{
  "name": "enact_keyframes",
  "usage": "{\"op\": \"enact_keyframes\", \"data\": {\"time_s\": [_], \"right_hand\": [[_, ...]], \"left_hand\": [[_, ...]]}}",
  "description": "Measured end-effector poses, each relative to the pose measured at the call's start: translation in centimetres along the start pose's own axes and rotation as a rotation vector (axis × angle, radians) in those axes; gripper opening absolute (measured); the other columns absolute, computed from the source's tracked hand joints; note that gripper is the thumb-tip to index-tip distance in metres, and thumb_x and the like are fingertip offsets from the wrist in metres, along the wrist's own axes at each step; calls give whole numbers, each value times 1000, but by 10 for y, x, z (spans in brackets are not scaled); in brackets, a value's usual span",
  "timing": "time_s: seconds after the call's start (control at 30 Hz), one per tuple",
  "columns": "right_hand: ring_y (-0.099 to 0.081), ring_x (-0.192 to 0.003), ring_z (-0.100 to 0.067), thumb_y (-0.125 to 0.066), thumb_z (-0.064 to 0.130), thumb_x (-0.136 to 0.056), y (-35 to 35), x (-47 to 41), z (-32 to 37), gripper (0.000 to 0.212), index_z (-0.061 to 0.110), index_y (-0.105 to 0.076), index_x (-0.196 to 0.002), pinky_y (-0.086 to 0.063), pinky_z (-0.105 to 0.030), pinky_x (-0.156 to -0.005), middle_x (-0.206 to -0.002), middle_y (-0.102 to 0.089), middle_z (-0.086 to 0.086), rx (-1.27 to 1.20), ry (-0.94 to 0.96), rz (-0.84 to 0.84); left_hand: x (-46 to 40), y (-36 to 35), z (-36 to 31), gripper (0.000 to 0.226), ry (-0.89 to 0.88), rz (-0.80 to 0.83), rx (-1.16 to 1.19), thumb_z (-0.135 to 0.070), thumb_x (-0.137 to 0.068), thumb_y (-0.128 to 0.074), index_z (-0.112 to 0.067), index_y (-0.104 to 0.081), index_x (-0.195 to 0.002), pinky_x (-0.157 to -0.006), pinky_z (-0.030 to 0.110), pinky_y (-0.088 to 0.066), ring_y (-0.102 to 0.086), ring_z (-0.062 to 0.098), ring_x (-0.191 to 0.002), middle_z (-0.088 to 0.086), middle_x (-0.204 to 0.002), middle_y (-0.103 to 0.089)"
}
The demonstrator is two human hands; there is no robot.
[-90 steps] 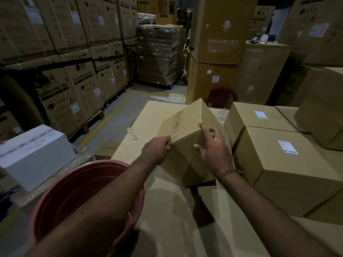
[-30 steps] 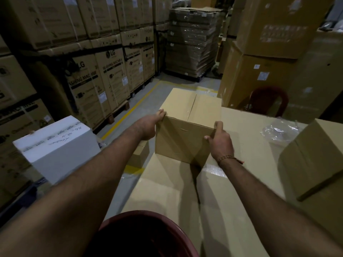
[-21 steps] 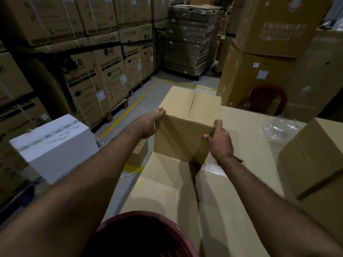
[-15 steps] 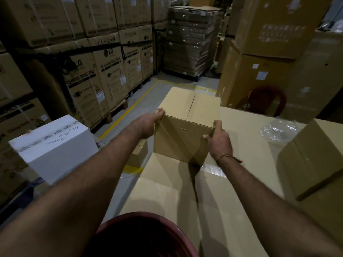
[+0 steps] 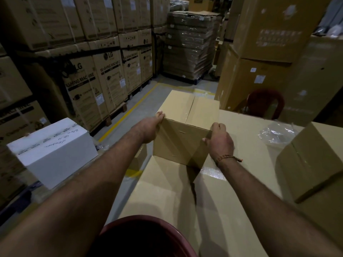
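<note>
While left hand [image 5: 150, 127] and right hand [image 5: 221, 142] grip its top corners, taped cardboard box [image 5: 182, 143] upright, contents hidden.

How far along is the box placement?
Done: the small box is taped shut along its top seam and sits upright at the far edge of the big flat carton. In hand: left hand and right hand grip its near top corners. Left: likely letting go; a second box sits at right.
</note>
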State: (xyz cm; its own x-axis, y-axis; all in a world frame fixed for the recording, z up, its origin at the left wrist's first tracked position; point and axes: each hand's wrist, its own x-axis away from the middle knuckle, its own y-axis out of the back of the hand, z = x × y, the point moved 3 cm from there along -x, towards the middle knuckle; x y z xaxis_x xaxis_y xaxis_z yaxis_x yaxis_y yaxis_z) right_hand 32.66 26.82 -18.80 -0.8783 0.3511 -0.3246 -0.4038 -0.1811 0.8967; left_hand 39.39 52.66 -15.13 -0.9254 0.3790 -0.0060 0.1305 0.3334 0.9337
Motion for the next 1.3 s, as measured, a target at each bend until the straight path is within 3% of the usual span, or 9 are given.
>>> {"op": "enact_keyframes", "data": {"time_s": [0.33,0.47,0.6,0.7,0.83,0.93,1.1,1.3], "right_hand": [[-66,-98,-32,-82,36,-90,8,2,4,48,16,-50,-120,-52,-38,-70,-124,-57,-10,37,3,34],[-66,-102,-32,-83,41,-88,16,4,12,62,17,-45,-130,-50,-39,-72,-127,-56,-12,111,-32,79],[-64,-113,-35,-84,43,-86,34,9,18,81,14,-37,-145,-49,-39,-75,-136,-51,-16,90,-113,69],[-61,-119,-36,-80,46,-90,53,18,17,75,13,-39,-144,-54,-43,-85,-139,-49,-17,69,-128,89],[-59,-122,-37,-71,50,-96,84,41,7,60,13,-50,-139,-53,-44,-93,-139,-49,-16,84,-111,116],[-60,-121,-35,-69,51,-96,113,59,-5,53,16,-57,-134,-53,-44,-94,-136,-53,-14,53,-112,90],[-62,-118,-30,-70,52,-95,169,94,-39,45,20,-66,-127,-56,-43,-95,-130,-60,-7,-17,-97,45],[-63,-117,-24,-69,49,-96,231,148,-107,40,21,-70,-124,-54,-37,-96,-125,-68,-3,-85,-40,-3]], "left_hand": [[-4,-2,4,100,-36,30,-72,21,-89,-45,-27,-6,-168,-119,41,-41,-34,26,-153,-9,-175,-2],[-3,-1,7,91,-41,0,-142,-8,-99,-59,-31,-1,-166,-122,56,-33,-11,24,-161,-8,-175,9],[11,10,-3,79,-29,-133,-68,-24,-101,-61,-30,-16,-166,-116,58,-40,-30,31,-155,-6,-175,-3],[24,23,-15,67,-48,-222,-19,-26,-102,-60,-28,-31,-163,-118,56,-39,-35,31,-152,0,-172,-22],[43,41,-47,71,-106,-267,10,-29,-100,-63,-22,-30,-163,-118,52,-40,-39,29,-150,3,-169,-31],[58,51,-88,71,-165,-283,-29,-32,-101,-63,-23,-30,-163,-118,46,-39,-39,27,-150,3,-169,-32],[87,53,-170,64,-279,-257,14,-38,-101,-64,-27,-40,-159,-117,49,-41,-43,25,-147,0,-165,-40],[141,32,-284,53,-410,-278,137,-33,-100,-68,-25,-54,-150,-97,39,-53,-65,19,-119,0,-143,-63]]}}
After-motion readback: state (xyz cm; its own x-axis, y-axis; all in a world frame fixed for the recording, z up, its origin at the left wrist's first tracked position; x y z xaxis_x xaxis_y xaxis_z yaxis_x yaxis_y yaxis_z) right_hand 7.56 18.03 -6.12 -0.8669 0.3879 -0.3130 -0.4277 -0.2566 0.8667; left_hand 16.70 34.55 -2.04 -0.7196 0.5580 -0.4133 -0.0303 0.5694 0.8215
